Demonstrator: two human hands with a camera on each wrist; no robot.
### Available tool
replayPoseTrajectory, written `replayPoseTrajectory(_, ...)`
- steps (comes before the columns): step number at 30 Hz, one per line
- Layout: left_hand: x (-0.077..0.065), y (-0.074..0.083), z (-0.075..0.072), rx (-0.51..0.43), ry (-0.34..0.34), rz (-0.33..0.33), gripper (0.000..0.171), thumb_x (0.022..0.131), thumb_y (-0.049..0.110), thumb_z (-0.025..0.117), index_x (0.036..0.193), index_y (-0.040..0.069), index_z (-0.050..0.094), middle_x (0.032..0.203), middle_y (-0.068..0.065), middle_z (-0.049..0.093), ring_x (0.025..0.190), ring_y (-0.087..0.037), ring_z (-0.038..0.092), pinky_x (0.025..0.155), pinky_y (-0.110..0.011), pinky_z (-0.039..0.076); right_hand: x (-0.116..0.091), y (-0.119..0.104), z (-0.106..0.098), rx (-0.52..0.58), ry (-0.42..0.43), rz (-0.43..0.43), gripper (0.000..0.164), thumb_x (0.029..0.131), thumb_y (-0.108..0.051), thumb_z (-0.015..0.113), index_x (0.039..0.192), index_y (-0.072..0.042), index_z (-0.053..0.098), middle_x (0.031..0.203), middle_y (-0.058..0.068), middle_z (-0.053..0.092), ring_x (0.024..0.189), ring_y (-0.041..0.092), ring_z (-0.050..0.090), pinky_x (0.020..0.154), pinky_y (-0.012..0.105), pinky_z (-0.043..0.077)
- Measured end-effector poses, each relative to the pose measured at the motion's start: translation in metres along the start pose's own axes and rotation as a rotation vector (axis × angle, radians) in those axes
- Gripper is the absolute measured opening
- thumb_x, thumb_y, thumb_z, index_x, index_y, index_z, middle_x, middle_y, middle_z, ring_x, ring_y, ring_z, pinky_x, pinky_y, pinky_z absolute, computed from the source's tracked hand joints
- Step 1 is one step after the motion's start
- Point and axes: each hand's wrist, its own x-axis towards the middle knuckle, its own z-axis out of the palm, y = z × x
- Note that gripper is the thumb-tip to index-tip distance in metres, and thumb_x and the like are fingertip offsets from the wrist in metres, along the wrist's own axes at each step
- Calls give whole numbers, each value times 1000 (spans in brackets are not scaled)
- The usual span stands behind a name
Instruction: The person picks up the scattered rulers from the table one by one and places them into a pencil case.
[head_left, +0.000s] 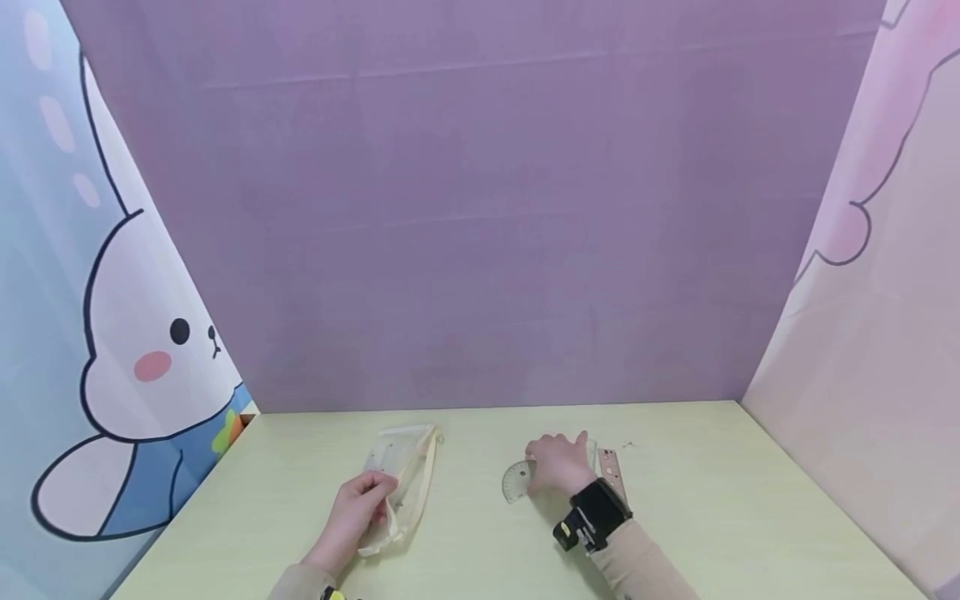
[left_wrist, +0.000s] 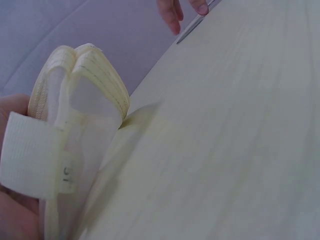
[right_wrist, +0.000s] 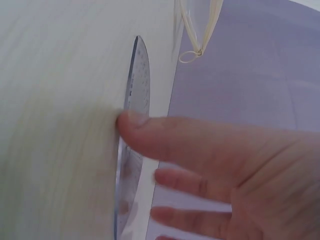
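My left hand [head_left: 362, 500] holds a translucent, cream-edged zip pouch [head_left: 411, 479] by its near side, thumb on top. The pouch's zipped edge bulges apart in the left wrist view, with a white fabric tab [left_wrist: 31, 156] by the hand. My right hand [head_left: 558, 462] is over a clear protractor [head_left: 516, 482] that lies flat on the table. In the right wrist view the thumb [right_wrist: 145, 130] touches the protractor's straight edge, and the other fingers [right_wrist: 187, 182] extend apart beyond its curved side. The right hand partly hides the protractor.
A pink ruler [head_left: 612, 471] lies just right of the right hand, with a clear plastic piece [head_left: 592, 454] beside it. Small dark marks [head_left: 628, 444] show farther right on the pale table [head_left: 720, 500]. A purple backdrop [head_left: 480, 208] stands along the far edge, with printed cloths at both sides.
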Motion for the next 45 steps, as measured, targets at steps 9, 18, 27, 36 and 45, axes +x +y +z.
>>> replayPoseTrajectory(9, 1, 2, 1, 2, 0, 16, 16, 87, 13, 68, 91, -2, 65, 64, -2, 51, 55, -12, 48, 50, -22, 46, 0, 5, -2, 9, -122, -55, 70, 67, -25, 77, 134, -20, 59, 143, 18, 45, 132, 44, 36, 99, 79, 9)
replayPoseTrajectory(18, 2, 2, 1, 13, 0, 11, 16, 87, 13, 68, 91, -2, 65, 64, -2, 52, 56, -12, 48, 51, -22, 46, -3, 2, -4, 9, -132, -87, 57, 68, -22, 77, 124, -17, 66, 140, 16, 49, 131, 42, 38, 99, 78, 12)
replayPoseTrajectory(27, 1, -3, 1, 9, 4, 8, 19, 86, 13, 68, 92, -4, 64, 64, -2, 52, 55, -12, 48, 52, -22, 46, -2, 3, -2, 32, -73, -89, 48, 62, -21, 83, 108, -15, 70, 132, 14, 55, 126, 40, 43, 100, 76, 18)
replayPoseTrajectory(36, -2, -1, 2, 14, 10, 14, 18, 87, 13, 68, 92, -4, 65, 62, -2, 51, 53, -12, 48, 50, -22, 45, -1, 7, 3, 61, -38, -104, 40, 59, -21, 85, 96, -12, 72, 130, 16, 54, 118, 37, 48, 93, 70, 35)
replayPoseTrajectory(45, -1, 2, 0, 8, -5, 25, 17, 87, 10, 67, 92, -6, 64, 63, -2, 51, 53, -12, 48, 50, -22, 45, 1, 7, 4, 57, -29, -102, 44, 57, -21, 85, 95, -10, 66, 105, 7, 60, 98, 29, 54, 84, 59, 45)
